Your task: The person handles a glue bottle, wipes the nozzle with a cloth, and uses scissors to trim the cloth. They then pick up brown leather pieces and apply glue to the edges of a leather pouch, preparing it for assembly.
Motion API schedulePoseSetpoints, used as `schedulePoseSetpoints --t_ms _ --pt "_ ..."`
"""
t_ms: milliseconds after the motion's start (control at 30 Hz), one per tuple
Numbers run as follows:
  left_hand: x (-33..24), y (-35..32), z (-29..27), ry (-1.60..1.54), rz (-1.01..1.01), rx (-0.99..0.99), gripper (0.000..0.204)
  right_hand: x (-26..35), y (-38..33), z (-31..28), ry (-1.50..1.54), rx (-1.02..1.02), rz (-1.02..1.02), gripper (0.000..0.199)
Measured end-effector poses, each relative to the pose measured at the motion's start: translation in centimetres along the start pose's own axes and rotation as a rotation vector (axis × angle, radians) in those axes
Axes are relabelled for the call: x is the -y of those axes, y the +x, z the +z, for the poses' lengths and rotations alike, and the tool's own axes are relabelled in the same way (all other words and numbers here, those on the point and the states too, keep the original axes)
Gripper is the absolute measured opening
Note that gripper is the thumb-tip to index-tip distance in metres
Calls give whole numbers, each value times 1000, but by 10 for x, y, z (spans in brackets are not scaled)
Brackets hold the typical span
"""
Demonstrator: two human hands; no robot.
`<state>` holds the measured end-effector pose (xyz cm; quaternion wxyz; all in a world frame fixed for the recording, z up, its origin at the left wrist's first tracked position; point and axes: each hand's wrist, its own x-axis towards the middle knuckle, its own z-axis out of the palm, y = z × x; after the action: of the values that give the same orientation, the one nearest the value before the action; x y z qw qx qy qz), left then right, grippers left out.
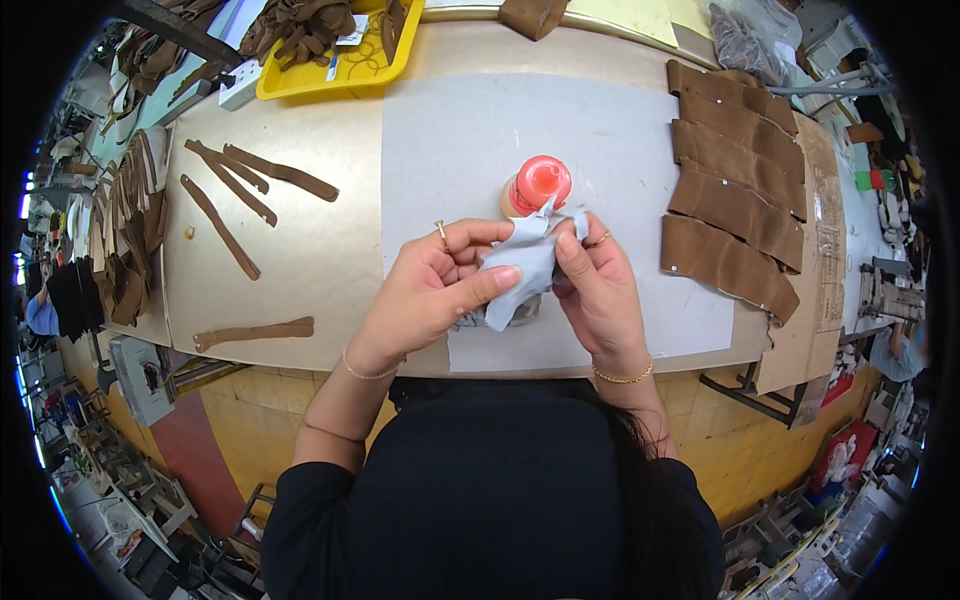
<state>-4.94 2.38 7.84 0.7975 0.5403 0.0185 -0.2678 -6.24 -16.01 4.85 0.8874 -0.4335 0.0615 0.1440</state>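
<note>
Both my hands hold a pale blue-grey cloth piece (525,268) above the near edge of the table. My left hand (435,285) pinches its left side, thumb on top. My right hand (598,285) grips its right side with the fingers curled over it. Just beyond the cloth stands an orange-red bottle (538,184) on a white sheet (480,130). A darker piece shows under the cloth near the table edge, partly hidden.
Brown suede panels (735,205) lie overlapped on cardboard at the right. Several brown strips (235,190) lie on the left of the beige table (300,260). A yellow tray (345,50) with brown pieces sits at the back. Stacked brown pieces (130,220) stand at the far left.
</note>
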Motion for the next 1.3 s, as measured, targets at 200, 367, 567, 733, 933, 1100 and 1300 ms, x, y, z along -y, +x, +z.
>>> schedulePoseSetpoints --t_ms 200,367,567,733,933,1100,1300 --pt "5 1 18 22 368 20 35 22 0 23 -281 -40 -241 16" --pt "0 0 11 491 618 78 38 31 -2 35 -476 -62 -413 16" --pt "-14 -10 29 477 745 -101 49 52 -9 38 -626 -162 -658 14" --pt "-35 -23 34 682 812 -78 55 66 -16 47 -667 -190 -874 12" --pt "-50 -28 35 846 854 44 62 77 -24 49 -811 -279 -954 17" --pt "-40 -1 30 650 644 -55 58 66 16 35 -887 -328 -783 16" --pt "-19 40 14 453 498 -70 51 49 52 10 -982 -347 -617 21"
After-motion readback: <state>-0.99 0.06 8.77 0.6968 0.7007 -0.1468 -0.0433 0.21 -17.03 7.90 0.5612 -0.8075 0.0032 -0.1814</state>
